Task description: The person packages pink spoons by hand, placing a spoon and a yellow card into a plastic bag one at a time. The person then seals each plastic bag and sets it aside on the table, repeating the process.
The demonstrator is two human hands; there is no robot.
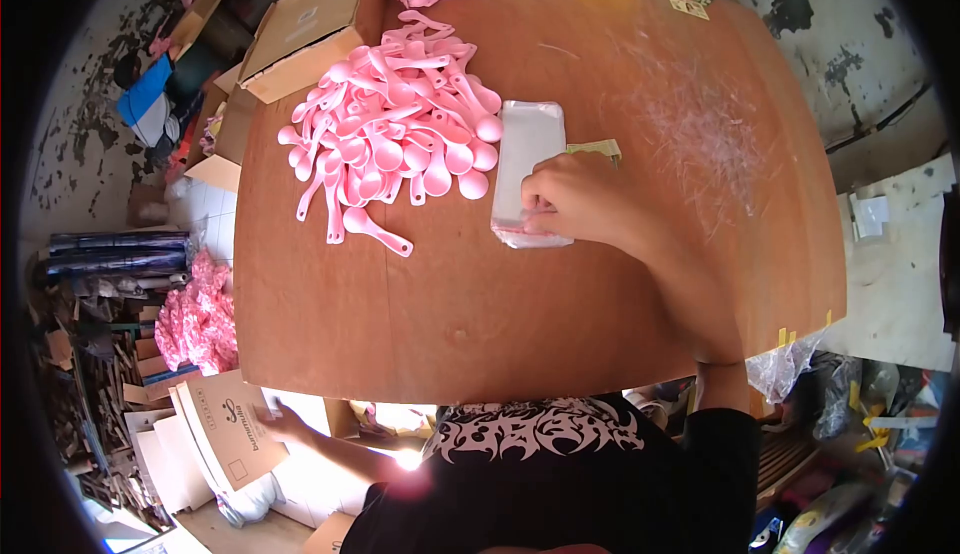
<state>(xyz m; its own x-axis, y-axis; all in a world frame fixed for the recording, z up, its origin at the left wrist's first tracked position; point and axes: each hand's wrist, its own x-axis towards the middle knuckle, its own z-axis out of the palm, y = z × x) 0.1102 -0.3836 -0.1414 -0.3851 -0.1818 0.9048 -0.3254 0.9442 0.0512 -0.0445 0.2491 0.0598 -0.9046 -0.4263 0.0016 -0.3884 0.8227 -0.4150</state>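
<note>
Right hand (575,199): fingers curled inward, tips down at the near, right-hand part of the stack of clear plastic bags (528,149). The stack lies flat on the worktop (450,324), its far end extending beyond the fingers; whether they pinch a single bag cannot be told. Left hand (287,425): below the worktop's near left corner, at the edge of a brown carton (232,429); its grip cannot be confirmed.

The carton bears dark print, apparently "burnuha" (it stands sideways to this observer, so the spelling is uncertain). The black shirt (540,484) carries pale, ornate lettering, not legible. A yellowish printed slip (597,148) lies just beyond the right hand; its wording is too small to read. Pink spoons (385,124) are heaped left of the stack, one lying at the pile's near edge.
</note>
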